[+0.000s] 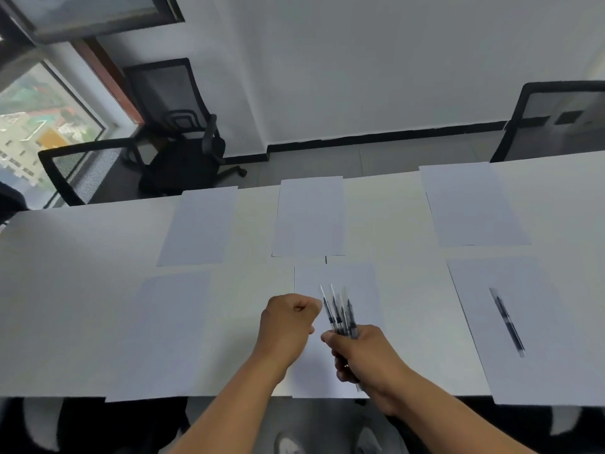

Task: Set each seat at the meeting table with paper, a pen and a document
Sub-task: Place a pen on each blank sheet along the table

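Table [65,290]: a long white table. It fills the middle of the view from left to right.
Far papers: three white sheets lie in a row on the far side. One is on the far left [199,226], one in the far middle [309,216] and one on the far right [471,204]. They are well apart from each other.
Near papers: three more sheets lie on the near side. One is on the near left [163,335], one in the near middle [340,280] under the hands and one on the near right [537,355]. The near ones hang a little over the table edge.
Lone pen [507,322]: a dark pen lies tilted on the near right sheet. It looks blurry.
Bunch of pens [339,314]: a few dark pens with clear tops. They fan out and point toward the far side, over the near middle sheet.
Right hand [363,355]: its fingers are curled tight round the low end of the bunch of pens.
Left hand [289,322]: it is closed in a fist just left of the bunch. Its knuckles are right next to the pens. I cannot tell if it pinches one.
Documents: I see no printed pages, only plain sheets.
Chairs: black mesh chairs stand past the far edge, one at the left [85,168], one further back [176,126] and one at the right [556,119].
Window [36,126]: at the far left, with buildings outside.
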Demonstrator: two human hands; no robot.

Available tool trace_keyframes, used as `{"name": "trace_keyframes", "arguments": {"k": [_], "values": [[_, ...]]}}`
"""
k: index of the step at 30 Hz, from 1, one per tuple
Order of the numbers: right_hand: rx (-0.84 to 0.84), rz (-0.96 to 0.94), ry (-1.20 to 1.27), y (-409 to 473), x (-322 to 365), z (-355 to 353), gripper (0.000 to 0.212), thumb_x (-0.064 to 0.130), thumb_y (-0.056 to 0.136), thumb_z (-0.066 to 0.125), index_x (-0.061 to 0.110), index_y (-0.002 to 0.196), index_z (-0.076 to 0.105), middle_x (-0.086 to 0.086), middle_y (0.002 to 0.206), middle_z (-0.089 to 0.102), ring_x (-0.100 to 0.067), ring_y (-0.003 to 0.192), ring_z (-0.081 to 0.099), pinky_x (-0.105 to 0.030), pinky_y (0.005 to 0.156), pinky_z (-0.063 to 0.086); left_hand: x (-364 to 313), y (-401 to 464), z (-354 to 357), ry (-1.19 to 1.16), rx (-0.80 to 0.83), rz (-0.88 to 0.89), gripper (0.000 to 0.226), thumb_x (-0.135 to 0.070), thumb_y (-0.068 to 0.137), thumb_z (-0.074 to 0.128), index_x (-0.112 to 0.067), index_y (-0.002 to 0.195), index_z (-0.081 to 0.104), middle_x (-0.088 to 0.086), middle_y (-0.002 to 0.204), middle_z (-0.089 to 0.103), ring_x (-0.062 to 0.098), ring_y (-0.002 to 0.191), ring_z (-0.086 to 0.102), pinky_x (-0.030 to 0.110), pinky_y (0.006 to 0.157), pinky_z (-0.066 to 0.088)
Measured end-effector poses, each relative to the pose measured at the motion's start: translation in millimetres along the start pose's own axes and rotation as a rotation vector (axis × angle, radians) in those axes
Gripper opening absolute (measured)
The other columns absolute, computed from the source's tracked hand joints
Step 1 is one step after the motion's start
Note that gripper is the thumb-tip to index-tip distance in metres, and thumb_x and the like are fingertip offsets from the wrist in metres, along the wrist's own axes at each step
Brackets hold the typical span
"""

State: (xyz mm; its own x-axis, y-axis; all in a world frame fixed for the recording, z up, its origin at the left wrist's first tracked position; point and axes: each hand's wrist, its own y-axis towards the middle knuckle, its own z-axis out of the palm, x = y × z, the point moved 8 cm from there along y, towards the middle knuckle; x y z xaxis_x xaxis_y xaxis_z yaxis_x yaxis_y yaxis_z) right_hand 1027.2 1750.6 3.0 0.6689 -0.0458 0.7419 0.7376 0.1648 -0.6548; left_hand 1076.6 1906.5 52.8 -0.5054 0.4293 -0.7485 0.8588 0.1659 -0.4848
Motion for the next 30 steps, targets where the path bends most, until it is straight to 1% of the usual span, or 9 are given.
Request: {"name": "trace_keyframes", "arguments": {"k": [4,9,13,17,19,23,26,28,30], "values": [[-0.012,0.01,-0.026,18.7,-6.2,3.1,0.022,0.017,0.098,0.069,0.01,0.086,0.052,-0.012,0.074,0.045,-0.024,0.063,0.045,-0.031,0.058,0.046,10.0,25.1,9.0,-0.023,0.072,-0.025,0.015,-0.026,0.1,0.072,-0.027,0.091,0.085,-0.024,0.091,0.08,0.008,0.072,0.076,0.036,0.084,0.064],[-0.061,0.025,-0.016,43.3,-20.3,1.6,0.026,0.017,0.1,0.068,0.009,0.082,0.053,-0.012,0.071,0.046,-0.023,0.062,0.047,-0.031,0.063,0.05,26.9,58.6,27.3,-0.02,0.178,-0.062,0.014,-0.021,0.099,0.075,-0.027,0.092,0.086,-0.021,0.088,0.081,0.01,0.073,0.073,0.029,0.075,0.058],[-0.137,0.046,0.036,58.4,-31.7,-4.5,0.025,0.02,0.101,0.07,0.008,0.083,0.057,-0.01,0.073,0.052,-0.024,0.066,0.056,-0.033,0.066,0.058,39.9,86.5,42.8,-0.001,0.238,-0.098,0.011,-0.021,0.098,0.075,-0.021,0.095,0.086,-0.014,0.092,0.081,0.011,0.074,0.071,0.028,0.073,0.057],[-0.224,0.107,0.142,64.5,-43.6,-13.8,0.024,0.02,0.101,0.071,-0.002,0.092,0.07,-0.011,0.075,0.06,-0.025,0.068,0.065,-0.04,0.07,0.065,50.1,108.5,49.0,-0.014,0.214,-0.134,0.014,-0.024,0.097,0.079,-0.014,0.088,0.084,0.003,0.09,0.081,0.016,0.076,0.071,0.029,0.074,0.056],[-0.242,0.13,0.128,66.6,-45.3,-17.3,0.024,0.02,0.102,0.07,-0.004,0.094,0.072,-0.009,0.074,0.063,-0.024,0.067,0.067,-0.043,0.071,0.067,53.3,118.7,49.4,-0.011,0.195,-0.155,0.016,-0.025,0.097,0.079,-0.013,0.087,0.082,0.005,0.09,0.08,0.018,0.078,0.073,0.032,0.077,0.058],[-0.296,0.145,0.082,70.0,-47.9,-28.8,0.03,0.017,0.101,0.068,-0.013,0.099,0.07,-0.008,0.07,0.059,-0.023,0.063,0.061,-0.039,0.068,0.066,59.3,135.8,49.8,0.033,0.14,-0.19,0.021,-0.02,0.093,0.076,0.001,0.087,0.078,0.013,0.08,0.078,0.011,0.062,0.073,0.041,0.08,0.065],[-0.31,0.146,0.064,70.9,-48.8,-35.3,0.031,0.016,0.099,0.067,-0.015,0.101,0.068,-0.007,0.067,0.055,-0.023,0.06,0.057,-0.034,0.062,0.06,61.3,141.3,52.4,0.121,0.117,-0.208,0.02,-0.016,0.087,0.07,0.002,0.078,0.073,0.004,0.059,0.073,0.019,0.06,0.073,0.046,0.078,0.067],[-0.304,0.153,0.056,71.7,-49.5,-38.8,0.029,0.016,0.099,0.067,-0.013,0.1,0.069,-0.007,0.066,0.056,-0.023,0.059,0.057,-0.034,0.061,0.058,59.8,141.9,56.4,0.178,0.117,-0.208,0.018,-0.018,0.086,0.069,-0.004,0.075,0.073,0.001,0.06,0.075,0.027,0.07,0.079,0.046,0.078,0.067],[-0.296,0.156,0.056,72.7,-50.4,-41.0,0.028,0.014,0.098,0.066,-0.013,0.1,0.069,-0.007,0.066,0.057,-0.023,0.059,0.057,-0.034,0.061,0.057,57.7,142.3,58.9,0.243,0.106,-0.191,0.016,-0.022,0.087,0.068,-0.01,0.078,0.074,0.0,0.065,0.078,0.027,0.073,0.079,0.045,0.078,0.068]]}}
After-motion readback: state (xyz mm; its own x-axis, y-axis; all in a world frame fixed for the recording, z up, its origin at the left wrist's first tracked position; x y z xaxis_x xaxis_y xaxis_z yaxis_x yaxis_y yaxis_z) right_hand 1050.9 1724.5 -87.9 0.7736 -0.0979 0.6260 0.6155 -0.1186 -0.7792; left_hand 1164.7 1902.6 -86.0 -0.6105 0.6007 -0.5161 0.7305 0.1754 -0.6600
